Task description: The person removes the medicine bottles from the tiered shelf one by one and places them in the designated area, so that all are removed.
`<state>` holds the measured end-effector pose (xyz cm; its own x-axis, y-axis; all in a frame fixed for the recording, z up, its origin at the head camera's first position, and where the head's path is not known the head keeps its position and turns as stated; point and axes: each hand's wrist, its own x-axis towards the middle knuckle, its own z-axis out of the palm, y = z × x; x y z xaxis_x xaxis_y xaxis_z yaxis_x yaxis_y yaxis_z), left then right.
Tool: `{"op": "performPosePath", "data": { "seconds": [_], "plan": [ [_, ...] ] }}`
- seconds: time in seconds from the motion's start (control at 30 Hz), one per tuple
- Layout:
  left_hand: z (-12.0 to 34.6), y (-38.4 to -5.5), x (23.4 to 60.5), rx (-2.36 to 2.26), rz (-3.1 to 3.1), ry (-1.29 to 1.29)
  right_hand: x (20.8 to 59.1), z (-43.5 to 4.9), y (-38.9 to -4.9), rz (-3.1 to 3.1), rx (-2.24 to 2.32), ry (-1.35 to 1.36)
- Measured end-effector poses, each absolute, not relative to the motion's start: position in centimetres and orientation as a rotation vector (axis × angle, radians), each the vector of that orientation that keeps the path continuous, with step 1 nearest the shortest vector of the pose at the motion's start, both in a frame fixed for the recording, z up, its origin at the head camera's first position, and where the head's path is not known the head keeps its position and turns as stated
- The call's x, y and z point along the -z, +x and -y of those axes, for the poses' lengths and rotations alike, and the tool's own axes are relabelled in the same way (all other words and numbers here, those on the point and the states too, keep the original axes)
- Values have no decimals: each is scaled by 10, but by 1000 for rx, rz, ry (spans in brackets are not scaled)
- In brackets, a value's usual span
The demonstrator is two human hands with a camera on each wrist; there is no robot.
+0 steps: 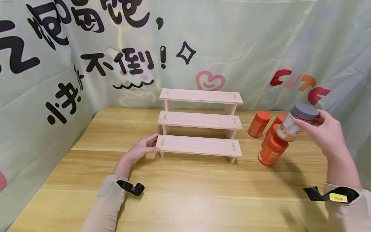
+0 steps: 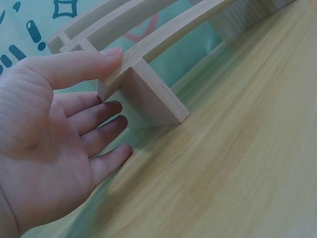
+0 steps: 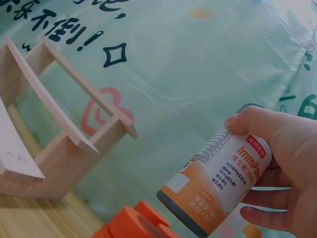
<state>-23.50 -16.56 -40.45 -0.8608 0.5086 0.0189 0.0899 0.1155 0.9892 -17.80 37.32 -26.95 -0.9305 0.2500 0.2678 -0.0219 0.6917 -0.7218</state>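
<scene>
A three-step wooden display rack (image 1: 200, 145) stands on the table. My left hand (image 1: 143, 149) is at the left end of its lowest step. In the left wrist view the thumb of this hand (image 2: 54, 119) lies on top of the board (image 2: 148, 47) and the index finger is under its end, pinching it; the other fingers spread below. My right hand (image 1: 327, 132) grips a supplement bottle (image 1: 292, 124) with a grey lid and a white-and-orange label. It is tilted, held above several orange bottles (image 1: 272, 150). The right wrist view shows the label of the bottle (image 3: 223, 173) facing the camera.
Right of the rack, an orange bottle (image 1: 259, 124) stands at the back, beside the others in a row. A printed cloth backdrop (image 1: 249, 42) hangs behind and to the left of the wooden table (image 1: 185, 193).
</scene>
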Motion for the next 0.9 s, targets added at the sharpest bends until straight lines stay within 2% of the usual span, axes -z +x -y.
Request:
{"op": "performPosePath", "data": {
  "seconds": [0.5, 0.9],
  "plan": [
    [166, -236, 404, -1800, -2071, 587, 277, -388, -174, 2594, -956, -277],
    [166, -236, 405, -1807, -2067, 586, 296, -406, -166, 2618, -922, -335]
  ]
}}
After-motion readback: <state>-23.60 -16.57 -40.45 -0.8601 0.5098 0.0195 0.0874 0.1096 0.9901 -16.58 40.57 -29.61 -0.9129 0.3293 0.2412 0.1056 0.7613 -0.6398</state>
